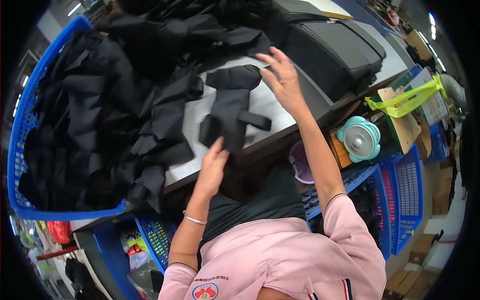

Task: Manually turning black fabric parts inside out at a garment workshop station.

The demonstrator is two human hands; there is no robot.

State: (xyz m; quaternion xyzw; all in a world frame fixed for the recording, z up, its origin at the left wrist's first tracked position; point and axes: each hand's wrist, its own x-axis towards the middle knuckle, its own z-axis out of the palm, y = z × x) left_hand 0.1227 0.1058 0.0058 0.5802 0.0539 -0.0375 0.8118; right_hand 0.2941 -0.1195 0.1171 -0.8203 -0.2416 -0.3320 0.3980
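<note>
A cut black fabric piece (227, 107) with a narrow tab sticking out to the right lies on the pale table (275, 111) in front of me. Its near end hangs toward the table's front edge. My left hand (214, 167) is closed, with thumb and fingers pinching that near end. Over the far right corner of the piece, my right hand (283, 77) is raised with its fingers apart and nothing in them. Loose black fabric pieces (167, 117) lie crumpled just left of the one I hold.
A big heap of black fabric (85, 105) fills a blue basket (16, 170) at left. Stacked black panels (342, 52) occupy the table's far right. A turquoise fan (360, 139), a yellow-green strap (407, 103), a purple bucket (301, 164) and blue crates (407, 205) are at right.
</note>
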